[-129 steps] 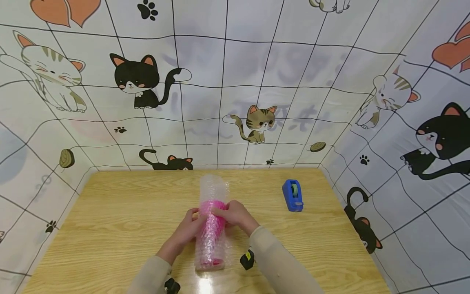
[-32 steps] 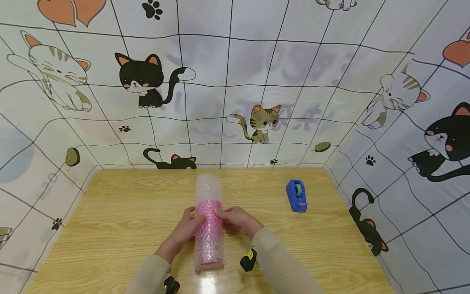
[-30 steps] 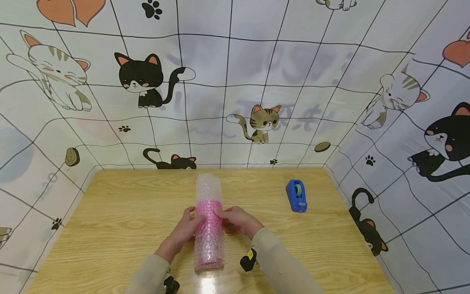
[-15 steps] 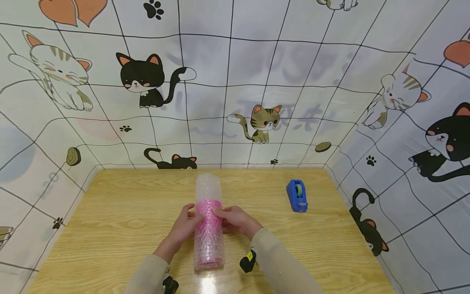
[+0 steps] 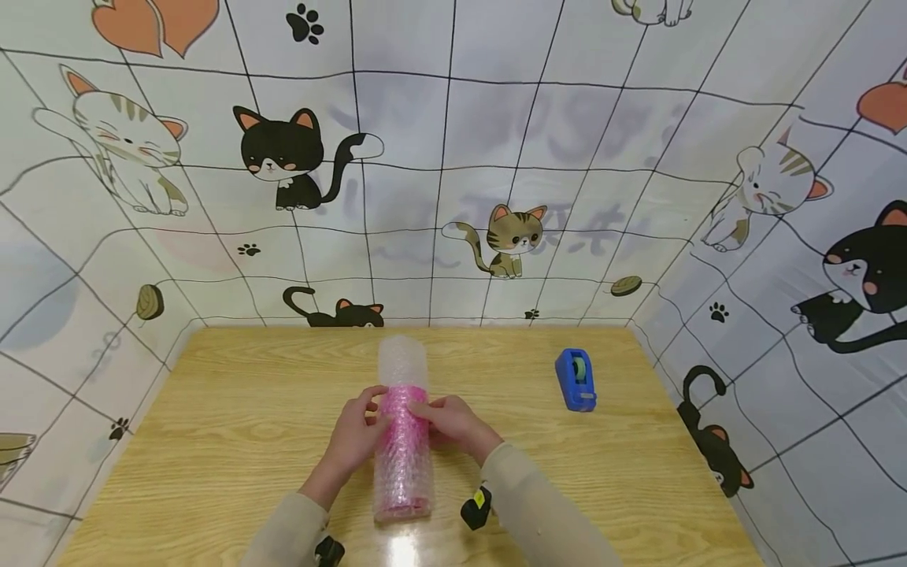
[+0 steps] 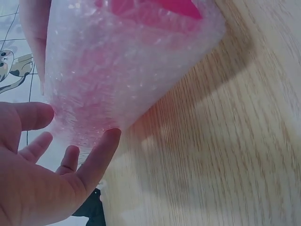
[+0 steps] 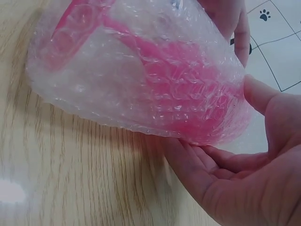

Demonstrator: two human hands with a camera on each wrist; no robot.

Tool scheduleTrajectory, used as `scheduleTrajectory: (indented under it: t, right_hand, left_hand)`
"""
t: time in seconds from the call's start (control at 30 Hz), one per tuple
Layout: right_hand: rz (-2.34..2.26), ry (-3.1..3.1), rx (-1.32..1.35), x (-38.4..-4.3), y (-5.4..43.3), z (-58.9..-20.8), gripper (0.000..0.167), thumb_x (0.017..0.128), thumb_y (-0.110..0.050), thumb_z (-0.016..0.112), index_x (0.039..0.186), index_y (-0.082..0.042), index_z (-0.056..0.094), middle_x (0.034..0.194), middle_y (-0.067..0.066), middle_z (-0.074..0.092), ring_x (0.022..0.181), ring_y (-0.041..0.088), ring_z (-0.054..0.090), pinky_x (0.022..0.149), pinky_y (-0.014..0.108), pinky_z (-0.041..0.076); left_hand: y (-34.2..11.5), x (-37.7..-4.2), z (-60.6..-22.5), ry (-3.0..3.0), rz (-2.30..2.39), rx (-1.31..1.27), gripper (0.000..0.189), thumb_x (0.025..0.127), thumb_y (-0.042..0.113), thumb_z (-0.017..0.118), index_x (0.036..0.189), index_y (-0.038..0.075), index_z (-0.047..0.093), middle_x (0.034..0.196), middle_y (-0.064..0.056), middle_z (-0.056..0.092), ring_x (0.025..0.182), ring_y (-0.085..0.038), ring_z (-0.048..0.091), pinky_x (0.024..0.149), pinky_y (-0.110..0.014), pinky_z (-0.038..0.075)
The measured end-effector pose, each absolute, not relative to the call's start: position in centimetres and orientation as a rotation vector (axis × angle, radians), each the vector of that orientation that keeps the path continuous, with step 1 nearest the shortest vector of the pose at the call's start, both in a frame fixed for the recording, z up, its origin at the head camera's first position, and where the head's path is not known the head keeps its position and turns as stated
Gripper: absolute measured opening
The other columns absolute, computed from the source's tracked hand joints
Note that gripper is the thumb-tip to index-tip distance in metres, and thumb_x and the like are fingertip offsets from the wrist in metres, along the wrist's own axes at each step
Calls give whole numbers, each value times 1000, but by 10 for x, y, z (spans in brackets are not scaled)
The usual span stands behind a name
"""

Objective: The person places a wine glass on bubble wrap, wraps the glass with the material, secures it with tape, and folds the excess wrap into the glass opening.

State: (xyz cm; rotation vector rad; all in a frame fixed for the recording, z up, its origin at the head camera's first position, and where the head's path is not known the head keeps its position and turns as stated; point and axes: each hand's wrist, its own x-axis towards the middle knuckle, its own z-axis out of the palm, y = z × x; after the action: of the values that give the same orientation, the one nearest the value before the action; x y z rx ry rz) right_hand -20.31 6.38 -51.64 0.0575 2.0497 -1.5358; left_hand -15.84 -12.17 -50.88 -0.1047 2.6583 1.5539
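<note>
Between the left hand (image 5: 354, 433) and right hand (image 5: 456, 421), a bubble-wrapped pink bundle (image 5: 404, 476) runs from near the far edge of the tabletop (image 5: 269, 378). Both hands pinch its sides, thumbs uppermost.

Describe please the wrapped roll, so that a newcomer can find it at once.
Start from the wooden table below the cat-printed backdrop. Near its middle, between the left hand and the right hand, lies a long bubble-wrapped roll. Clear with pink showing through, it differs plainly from the shorter blue tape dispenser farther right.
</note>
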Motion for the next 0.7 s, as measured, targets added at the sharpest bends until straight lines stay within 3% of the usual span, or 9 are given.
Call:
scheduleTrajectory:
  t: [0.23,0.37,0.5,0.6,0.7]
  right_hand:
    - [-1485,2148,92,-199,59,-515,66,84,-54,70,113,3,60,101,11,65,87,19,64,88,43,56]
    - [-1497,2132,87,-200,58,-516,60,89,-52,64,113,3,62,99,10,66,86,19,65,86,42,57]
    - [-1574,2079,110,-201,57,-519,43,101,-31,50,119,7,57,100,14,66,81,17,64,79,39,59]
    - [-1639,2031,121,-202,57,-520,30,99,-9,44,119,11,55,102,19,66,78,17,64,77,39,60]
    - [-1676,2003,114,-201,58,-522,28,96,3,43,119,12,55,103,22,66,77,16,65,79,42,60]
  left_hand:
    - [-123,-156,-507,2667,1516,-102,51,91,30,68,136,12,52,119,-21,55,104,-35,63,81,-42,57]
    - [-124,-156,-508,2672,1509,-119,54,89,29,70,136,12,51,119,-21,56,104,-35,63,79,-42,57]
    - [-127,-156,-509,2672,1504,-136,54,89,28,70,136,13,51,118,-19,57,103,-32,63,78,-40,57]
    - [-129,-156,-508,2667,1497,-149,54,89,28,69,137,14,50,119,-18,58,103,-31,62,78,-39,55]
    - [-131,-156,-507,2656,1498,-168,54,89,27,68,138,14,49,119,-18,58,103,-30,61,77,-38,55]
